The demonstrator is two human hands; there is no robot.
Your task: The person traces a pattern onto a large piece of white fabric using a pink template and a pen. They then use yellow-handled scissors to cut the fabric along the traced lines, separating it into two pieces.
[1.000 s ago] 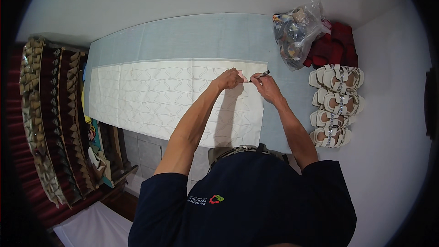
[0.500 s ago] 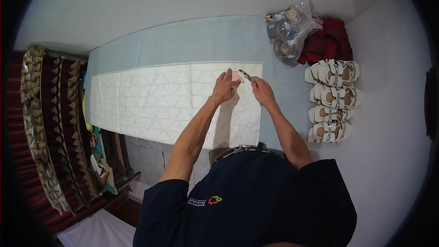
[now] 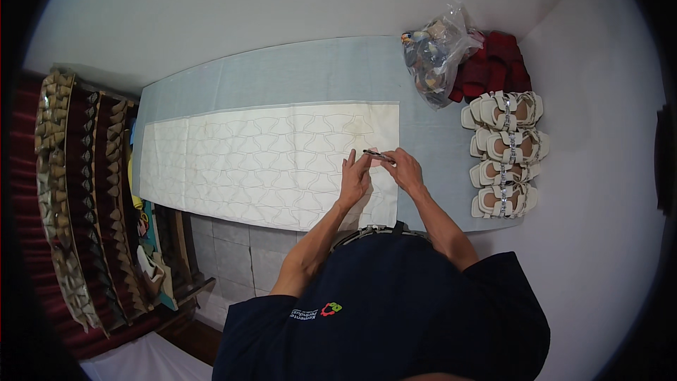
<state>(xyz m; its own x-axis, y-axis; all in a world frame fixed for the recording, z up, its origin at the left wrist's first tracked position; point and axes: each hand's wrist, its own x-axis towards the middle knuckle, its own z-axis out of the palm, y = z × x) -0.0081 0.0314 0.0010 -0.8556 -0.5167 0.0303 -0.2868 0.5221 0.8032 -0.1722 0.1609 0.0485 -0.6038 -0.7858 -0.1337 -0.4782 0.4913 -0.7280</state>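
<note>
A long white sheet (image 3: 233, 169), marked all over with curved outlines that repeat in rows, lies on the grey-blue tabletop. Over its right part my two hands are close together. My left hand (image 3: 355, 178) pinches a small pink piece (image 3: 375, 150), apparently a flat template, with one finger stretched away from it. In my right hand (image 3: 406, 171) is a slim dark pen-like tool (image 3: 381, 156), lying across the pink piece with its tip toward my left fingers. The hands partly hide the piece, and its full shape cannot be made out.
Cream sandals (image 3: 509, 148) with jewelled straps are stacked along the right side. Behind them are a clear plastic bag (image 3: 431, 63) of mixed items and dark red cloth (image 3: 493, 63). Racks (image 3: 81, 197) carrying rows of shoe-like pieces stand at the left, by the tiled floor (image 3: 233, 247).
Both hands have drawn nearer to my body and closer together. The pink piece has come off the sheet's upper outlines with them, and the tool now lies across it.
</note>
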